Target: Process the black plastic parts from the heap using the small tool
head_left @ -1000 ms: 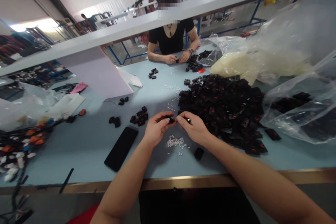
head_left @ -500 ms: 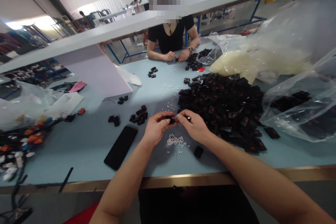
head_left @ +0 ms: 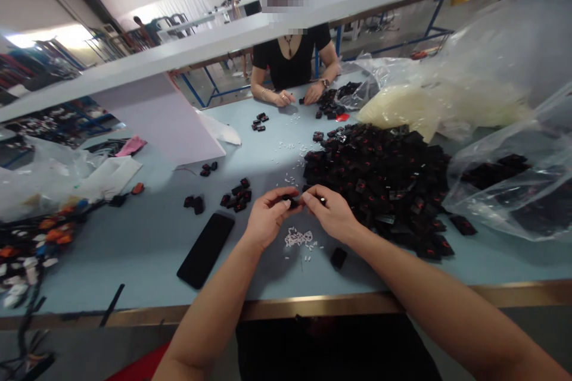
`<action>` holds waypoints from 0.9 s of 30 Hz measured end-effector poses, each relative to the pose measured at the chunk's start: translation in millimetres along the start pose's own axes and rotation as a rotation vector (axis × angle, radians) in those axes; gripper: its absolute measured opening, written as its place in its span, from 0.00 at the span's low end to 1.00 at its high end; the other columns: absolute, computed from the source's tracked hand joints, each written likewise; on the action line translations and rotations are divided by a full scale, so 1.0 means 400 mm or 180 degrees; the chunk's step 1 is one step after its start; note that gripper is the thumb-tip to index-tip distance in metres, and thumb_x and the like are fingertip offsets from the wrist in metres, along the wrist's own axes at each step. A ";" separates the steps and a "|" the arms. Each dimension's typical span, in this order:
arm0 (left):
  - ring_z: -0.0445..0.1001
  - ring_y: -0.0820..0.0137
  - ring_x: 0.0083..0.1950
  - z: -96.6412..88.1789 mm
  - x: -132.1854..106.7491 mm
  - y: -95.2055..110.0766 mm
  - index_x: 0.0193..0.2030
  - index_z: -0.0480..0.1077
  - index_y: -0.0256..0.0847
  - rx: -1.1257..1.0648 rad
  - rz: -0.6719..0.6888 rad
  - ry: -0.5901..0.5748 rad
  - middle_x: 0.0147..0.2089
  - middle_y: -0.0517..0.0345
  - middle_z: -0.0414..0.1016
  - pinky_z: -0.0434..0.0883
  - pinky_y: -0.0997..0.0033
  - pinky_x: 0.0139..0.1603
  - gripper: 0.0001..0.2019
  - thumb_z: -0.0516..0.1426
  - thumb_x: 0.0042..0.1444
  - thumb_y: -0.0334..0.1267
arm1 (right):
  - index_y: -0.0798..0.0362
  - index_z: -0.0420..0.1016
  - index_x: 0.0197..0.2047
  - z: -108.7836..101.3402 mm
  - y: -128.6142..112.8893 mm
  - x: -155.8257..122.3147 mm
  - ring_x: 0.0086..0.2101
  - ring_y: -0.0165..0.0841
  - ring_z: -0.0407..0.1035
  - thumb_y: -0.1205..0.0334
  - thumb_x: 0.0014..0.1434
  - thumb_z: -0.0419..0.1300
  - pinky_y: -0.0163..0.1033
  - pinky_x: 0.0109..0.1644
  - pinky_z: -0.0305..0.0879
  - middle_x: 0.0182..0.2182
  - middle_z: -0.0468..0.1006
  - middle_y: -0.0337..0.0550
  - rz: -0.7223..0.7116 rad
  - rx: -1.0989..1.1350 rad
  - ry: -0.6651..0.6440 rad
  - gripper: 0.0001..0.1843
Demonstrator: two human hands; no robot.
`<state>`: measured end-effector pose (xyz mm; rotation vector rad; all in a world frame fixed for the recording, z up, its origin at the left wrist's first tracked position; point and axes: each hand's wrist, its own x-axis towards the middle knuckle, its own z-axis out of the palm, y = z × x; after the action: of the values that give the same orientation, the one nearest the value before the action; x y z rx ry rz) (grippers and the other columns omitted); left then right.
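Note:
My left hand (head_left: 267, 218) and my right hand (head_left: 331, 214) meet above the light blue table (head_left: 147, 244), fingers pinched together on a small black plastic part (head_left: 294, 202) held between them. Just below the hands lies a little heap of tiny white pieces (head_left: 300, 239). A single black part (head_left: 338, 258) rests on the table under my right wrist. A large pile of black parts with red marks (head_left: 379, 178) spreads to the right of my hands.
A black phone (head_left: 206, 250) lies left of my hands, with small groups of black parts (head_left: 236, 197) beyond it. Clear plastic bags (head_left: 504, 131) sit at the right. A person in black (head_left: 290, 62) works across the table. Coloured cables (head_left: 31, 244) lie far left.
My hands stay pinched on the black part in almost the same spot. The person opposite has moved one hand flat onto the table.

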<state>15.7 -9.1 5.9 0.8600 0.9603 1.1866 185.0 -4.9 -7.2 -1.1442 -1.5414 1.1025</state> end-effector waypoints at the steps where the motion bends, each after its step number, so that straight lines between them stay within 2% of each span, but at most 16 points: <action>1: 0.81 0.63 0.42 0.000 0.000 0.000 0.41 0.80 0.37 0.0001 -0.0007 -0.0017 0.43 0.50 0.81 0.79 0.55 0.50 0.14 0.67 0.45 0.31 | 0.52 0.72 0.33 0.000 0.000 0.000 0.26 0.31 0.62 0.51 0.64 0.53 0.37 0.31 0.58 0.23 0.70 0.37 -0.0008 -0.0005 0.0002 0.15; 5: 0.81 0.62 0.42 -0.002 0.000 -0.001 0.41 0.80 0.37 0.0009 0.0023 -0.0039 0.44 0.49 0.81 0.78 0.53 0.51 0.14 0.67 0.44 0.31 | 0.52 0.73 0.34 0.000 0.002 -0.001 0.26 0.30 0.62 0.50 0.64 0.53 0.37 0.31 0.58 0.24 0.70 0.37 0.0007 -0.0018 0.0000 0.16; 10: 0.81 0.63 0.40 -0.004 0.001 -0.002 0.39 0.81 0.38 0.0000 0.0015 0.0014 0.41 0.52 0.81 0.79 0.56 0.47 0.14 0.67 0.42 0.30 | 0.53 0.73 0.34 0.001 0.006 -0.001 0.26 0.30 0.62 0.50 0.64 0.54 0.36 0.31 0.58 0.24 0.70 0.37 0.0032 0.0051 -0.0039 0.16; 15: 0.81 0.63 0.39 -0.002 0.000 0.000 0.38 0.80 0.37 0.0030 0.0046 0.0062 0.39 0.52 0.82 0.79 0.53 0.47 0.14 0.66 0.41 0.29 | 0.52 0.73 0.34 0.001 0.003 -0.001 0.26 0.31 0.62 0.51 0.64 0.53 0.36 0.30 0.58 0.23 0.71 0.37 0.0042 0.0053 -0.0045 0.16; 22: 0.81 0.62 0.43 -0.003 -0.001 0.000 0.43 0.81 0.38 0.0084 0.0032 -0.0088 0.45 0.49 0.81 0.77 0.53 0.52 0.14 0.66 0.46 0.32 | 0.52 0.73 0.34 -0.001 0.003 -0.002 0.26 0.31 0.63 0.50 0.64 0.53 0.36 0.31 0.59 0.23 0.71 0.37 0.0034 -0.0022 -0.0022 0.16; 27: 0.81 0.60 0.44 -0.005 0.000 -0.001 0.42 0.81 0.38 0.0082 0.0021 -0.0081 0.46 0.48 0.82 0.77 0.51 0.52 0.14 0.66 0.45 0.31 | 0.52 0.73 0.34 -0.002 -0.002 -0.002 0.25 0.31 0.61 0.50 0.64 0.54 0.36 0.31 0.58 0.23 0.70 0.37 0.0065 0.0013 -0.0050 0.16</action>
<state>14.0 -9.3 4.8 0.8974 0.9547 1.1685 185.8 -5.8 -6.2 -1.1534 -1.5421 1.1302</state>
